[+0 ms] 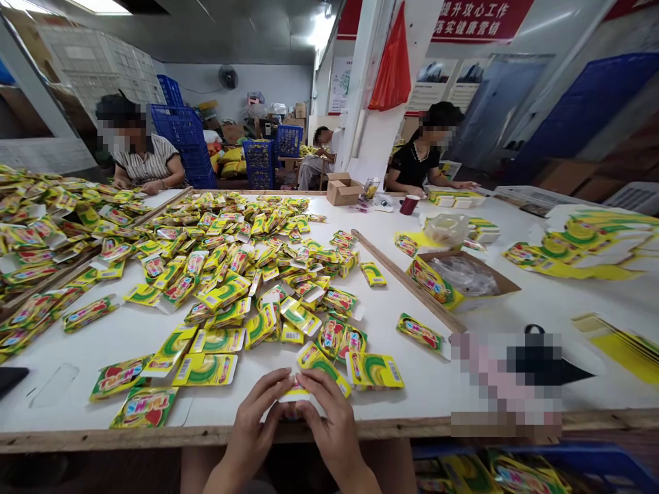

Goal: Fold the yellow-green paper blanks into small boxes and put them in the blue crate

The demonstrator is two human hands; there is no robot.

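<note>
At the table's front edge, both my hands hold one small yellow carton (294, 392) between them. My left hand (260, 412) grips its left side, thumb low and fingertips on top. From the other side my right hand (329, 415) closes on it the same way. The fingers cover most of the carton; a white flap shows between them. Just beyond lies a heap of yellow-and-green cartons (221, 295), some with white end flaps standing out. One flat carton (375, 370) rests right of my right hand, and another carton (144, 406) lies to the left.
A wooden strip (406, 281) divides the white table (375, 315). Right of it stand an opened display box (463, 281) with clear plastic inside, and flat printed card sheets (587, 247). A blue crate (592, 460) of cartons sits below the edge. Several people work farther back.
</note>
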